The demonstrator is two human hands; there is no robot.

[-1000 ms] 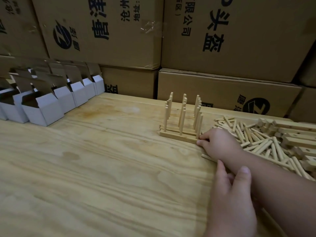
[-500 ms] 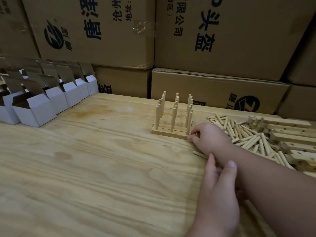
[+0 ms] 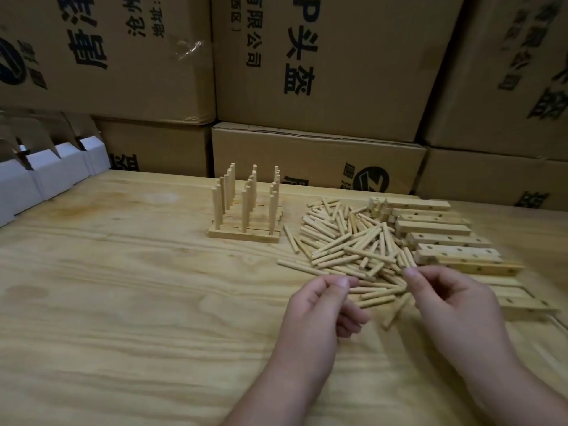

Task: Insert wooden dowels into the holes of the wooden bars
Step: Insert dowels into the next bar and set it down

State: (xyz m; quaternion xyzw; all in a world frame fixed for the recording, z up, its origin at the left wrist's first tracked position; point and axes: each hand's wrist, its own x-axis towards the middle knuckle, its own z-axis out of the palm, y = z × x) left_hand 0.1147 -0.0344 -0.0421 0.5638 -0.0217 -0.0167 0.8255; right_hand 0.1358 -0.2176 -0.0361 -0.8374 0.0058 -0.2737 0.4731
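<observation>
Brown printed cartons (image 3: 322,63) wall the pale plywood bench (image 3: 123,287). Toward its far edge stand finished bars with upright dowels (image 3: 246,210). The left hand (image 3: 319,305) and right hand (image 3: 451,299), fingers loosely curled, hold nothing visible over the loose dowel heap (image 3: 353,244); undrilled-looking blank bars (image 3: 442,235) lie rightward. A careless grab could scatter dowels.

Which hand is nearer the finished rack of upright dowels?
Left. The left hand sits in front of the rack and a little to its right, at the loose dowels' near edge. The right hand is farther right, by the bars.
</observation>
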